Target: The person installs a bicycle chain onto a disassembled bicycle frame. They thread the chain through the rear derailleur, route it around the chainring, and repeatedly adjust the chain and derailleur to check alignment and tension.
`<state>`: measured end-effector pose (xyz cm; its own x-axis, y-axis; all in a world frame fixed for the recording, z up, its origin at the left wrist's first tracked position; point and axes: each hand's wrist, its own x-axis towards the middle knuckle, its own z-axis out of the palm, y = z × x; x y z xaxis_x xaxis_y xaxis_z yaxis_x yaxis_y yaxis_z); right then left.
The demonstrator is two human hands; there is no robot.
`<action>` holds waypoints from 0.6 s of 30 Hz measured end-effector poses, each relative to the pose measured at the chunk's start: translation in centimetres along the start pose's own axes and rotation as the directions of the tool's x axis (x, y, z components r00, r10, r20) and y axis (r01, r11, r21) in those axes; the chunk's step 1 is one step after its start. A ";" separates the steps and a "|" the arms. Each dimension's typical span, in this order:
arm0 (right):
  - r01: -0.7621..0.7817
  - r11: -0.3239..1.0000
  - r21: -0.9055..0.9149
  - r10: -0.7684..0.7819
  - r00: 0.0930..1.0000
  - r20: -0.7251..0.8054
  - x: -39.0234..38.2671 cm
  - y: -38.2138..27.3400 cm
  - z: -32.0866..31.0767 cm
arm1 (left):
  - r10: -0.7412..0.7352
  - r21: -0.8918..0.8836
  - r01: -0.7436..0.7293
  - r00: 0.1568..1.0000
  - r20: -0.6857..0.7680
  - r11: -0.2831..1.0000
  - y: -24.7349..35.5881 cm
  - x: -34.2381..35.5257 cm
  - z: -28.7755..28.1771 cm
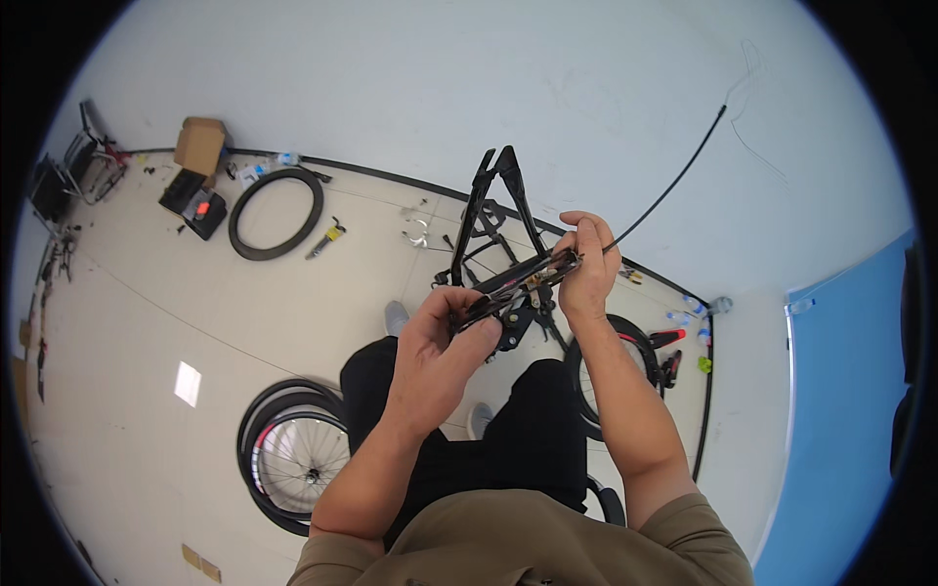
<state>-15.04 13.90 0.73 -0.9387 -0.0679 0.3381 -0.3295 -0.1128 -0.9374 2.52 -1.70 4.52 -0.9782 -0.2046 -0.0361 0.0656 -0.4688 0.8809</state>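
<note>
A black bicycle frame (523, 210) stands in front of my legs, its forked end reaching up toward the wall. My left hand (430, 356) is closed around the near end of a dark, glossy tube that looks like part of this frame. At the tube's other end, my right hand (589, 278) is closed with its fingers bent around a black cable housing (674, 176). That cable rises to the upper right, and a thin bare wire (752, 151) loops from its tip. My fingers hide exactly where the cable meets the tube.
Two stacked bicycle wheels (293, 454) lie at lower left, and another wheel (640, 352) is beside my right leg. Farther off are a loose tyre (236, 215), a yellow-and-black tool (327, 237), an open black case (200, 210) and a cardboard box (200, 145). The white wall (440, 78) stands close ahead.
</note>
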 end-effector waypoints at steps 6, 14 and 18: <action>-0.095 0.995 0.023 0.094 0.995 0.041 -0.2 -1.9 1.2 | 0.092 0.320 -0.087 0.996 0.000 0.943 2.4 1.9 -0.6; -0.132 0.987 0.096 0.129 0.991 0.042 0.7 -0.3 1.3 | 0.183 0.359 -0.131 0.976 -0.115 0.924 4.1 2.8 -0.9; -0.199 0.965 0.169 0.197 0.980 0.027 1.0 -0.2 1.5 | 0.294 0.463 -0.218 0.950 -0.099 0.859 5.0 3.8 0.0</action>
<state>-15.71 12.36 1.37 -0.9821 -0.1158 0.1489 -0.1142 -0.2630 -0.9580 -0.88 -4.80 8.76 -0.8908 -0.4180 0.1781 0.1781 0.0395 0.9832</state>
